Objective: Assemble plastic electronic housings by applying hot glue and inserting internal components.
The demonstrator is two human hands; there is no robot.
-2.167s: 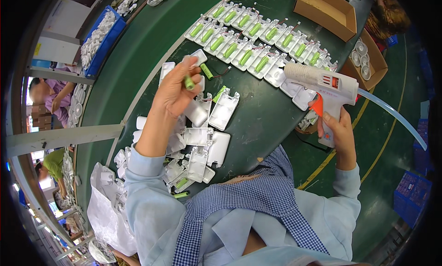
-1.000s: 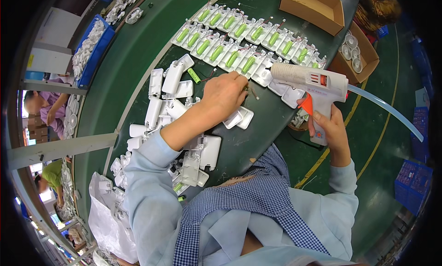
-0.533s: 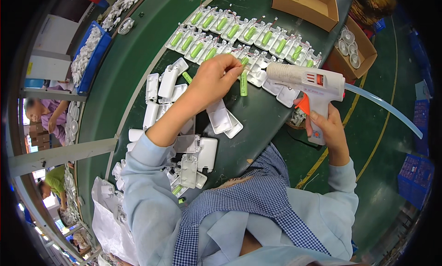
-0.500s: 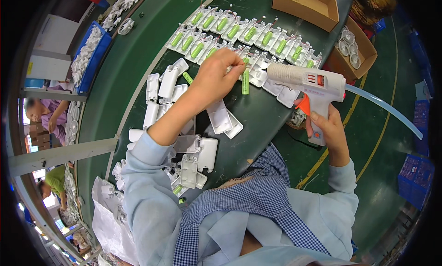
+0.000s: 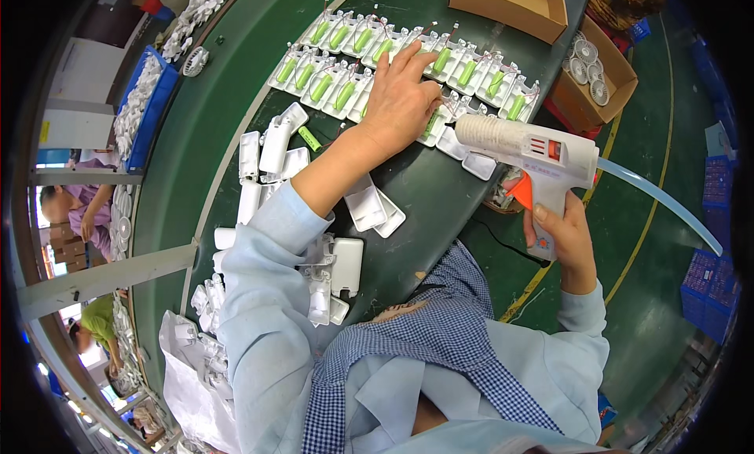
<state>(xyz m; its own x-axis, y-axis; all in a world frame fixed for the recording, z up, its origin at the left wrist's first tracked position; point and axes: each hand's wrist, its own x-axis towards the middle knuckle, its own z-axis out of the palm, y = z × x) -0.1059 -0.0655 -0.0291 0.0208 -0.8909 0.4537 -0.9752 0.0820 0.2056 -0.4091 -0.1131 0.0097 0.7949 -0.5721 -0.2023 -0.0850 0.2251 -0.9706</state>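
My left hand (image 5: 399, 100) reaches over rows of white plastic casings (image 5: 318, 89) holding green batteries (image 5: 320, 87). Some fingers stretch away over the far row, apart from the digit bent down at a near-row casing. Just below that bent digit a green battery (image 5: 430, 124) lies in its casing; the exact contact is hidden. My right hand (image 5: 561, 226) is wrapped round the handle of a white hot glue gun (image 5: 534, 148) with an orange trigger (image 5: 521, 190). Its nozzle points left, close to the near row's right part. A translucent glue stick (image 5: 660, 183) sticks out of its back.
Loose white covers (image 5: 345, 267) and a loose green battery (image 5: 309, 138) lie left of my arm. Cardboard boxes (image 5: 510, 6) stand at the far right, one with white fan parts (image 5: 587, 61). Beyond a metal post (image 5: 110, 277), co-workers (image 5: 82, 206) sit at the left.
My left hand has moved away from me and right, its fingers spreading. The green battery it dangled now lies in a casing. The glue gun has stayed nearly in place.
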